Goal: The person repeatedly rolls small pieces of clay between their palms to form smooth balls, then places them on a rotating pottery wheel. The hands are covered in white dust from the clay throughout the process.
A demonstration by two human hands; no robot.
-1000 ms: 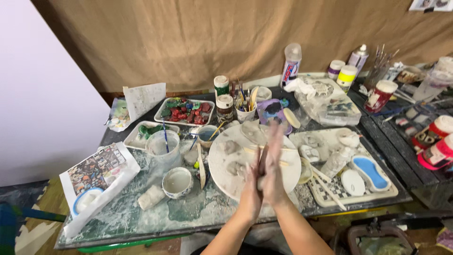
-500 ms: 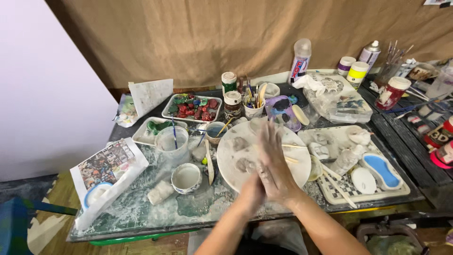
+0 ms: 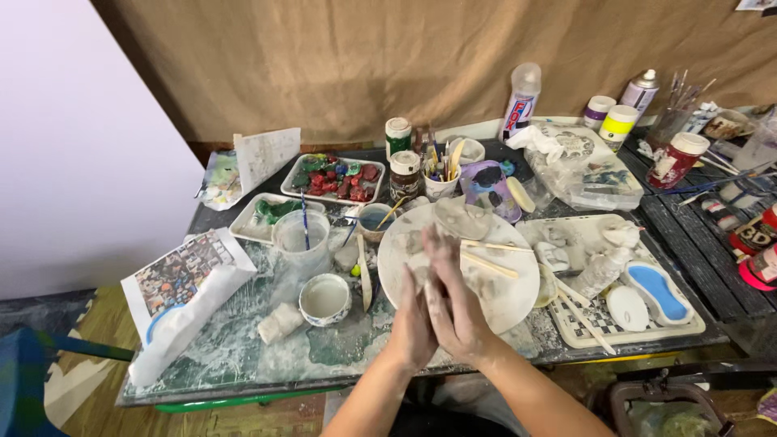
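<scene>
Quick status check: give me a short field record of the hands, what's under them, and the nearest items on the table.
hands: left hand and right hand pressed palm to palm, clay-smeared
held: cannot tell; anything between the palms is hidden
under hands: round white board with wooden sticks
nearest left: small bowl
further left: plastic cup holding a blue brush
right: tray with a blue dish

The left hand (image 3: 413, 320) and the right hand (image 3: 455, 303) were pressed palm to palm, fingers extended and pointing away from the body. The right hand lay slightly ahead, its fingertips reaching farther forward than the left's. Both forearms converged from below, bare to the elbows.
</scene>
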